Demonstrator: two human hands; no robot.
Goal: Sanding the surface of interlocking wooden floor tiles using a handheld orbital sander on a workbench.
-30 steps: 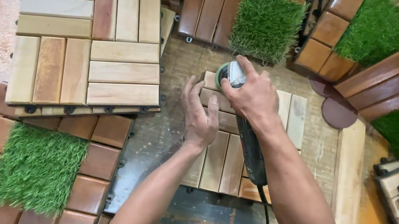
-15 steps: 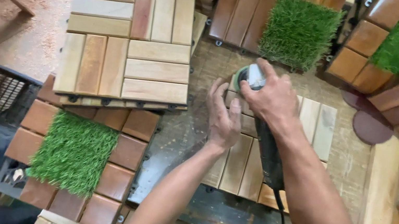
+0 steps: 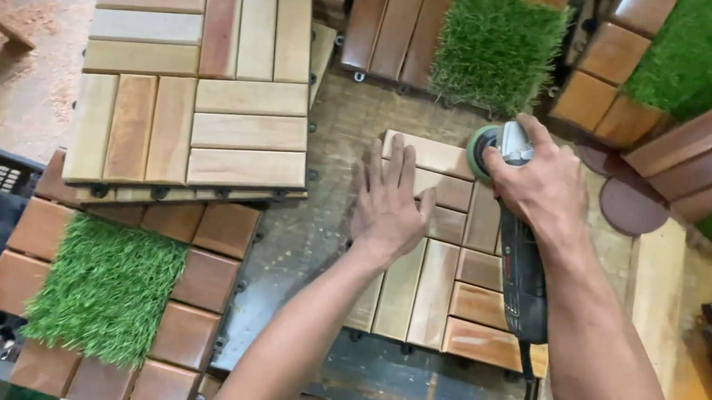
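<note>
Wooden slat tile (image 3: 438, 278) on worktop (image 3: 314, 231); left hand (image 3: 389, 200) flat, open, pressing it; right hand (image 3: 541, 185) clenched round sander (image 3: 513, 252).

Your left hand (image 3: 388, 205) lies flat on the slatted tile (image 3: 444, 270) on the workbench (image 3: 302, 248) — your right hand (image 3: 541, 185) holds the sander (image 3: 511, 233) at its far edge. Left sits a tile stack (image 3: 193, 91) (a grass tile (image 3: 107, 290) nearer you).
</note>
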